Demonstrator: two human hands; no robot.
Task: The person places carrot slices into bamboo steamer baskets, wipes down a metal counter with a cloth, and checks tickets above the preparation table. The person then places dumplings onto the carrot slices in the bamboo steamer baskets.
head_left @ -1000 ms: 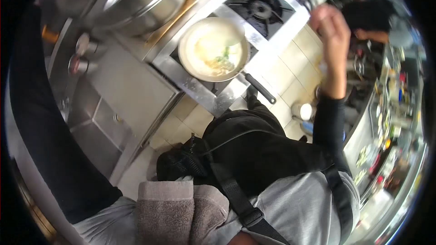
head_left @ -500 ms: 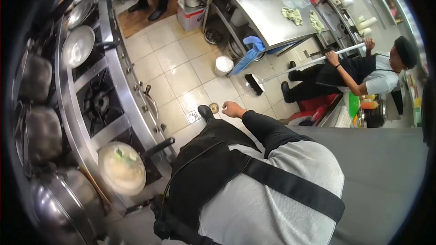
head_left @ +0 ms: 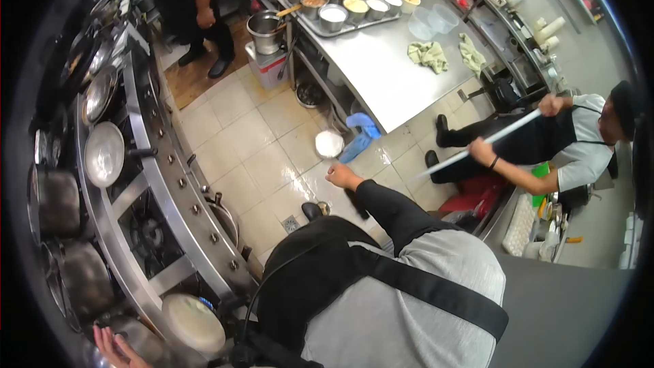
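Observation:
My left hand (head_left: 117, 349) is at the lower left, its fingers stretched out and slightly apart, in front of a shiny metal pot (head_left: 139, 341). Whether it touches the pot I cannot tell. Close by, a frying pan (head_left: 194, 324) with pale contents sits on the stove, with a small blue flame at its edge. My right hand (head_left: 345, 176) hangs over the tiled floor with its fingers loosely curled and nothing visible in them. Beneath and beyond it are a dark broom head (head_left: 356, 204) and a white bucket (head_left: 330, 144).
The stove (head_left: 197, 235) runs along my left, with another pan (head_left: 104, 155) on it. Ahead stands a steel table (head_left: 381, 61) with several food containers. A co-worker (head_left: 518, 140) at the right holds a white broom handle (head_left: 501, 136). Another person (head_left: 197, 13) stands at the far left.
My left hand has come into view at the lower left. My view has shifted, showing more of the table. The broom head is now partly behind my right arm.

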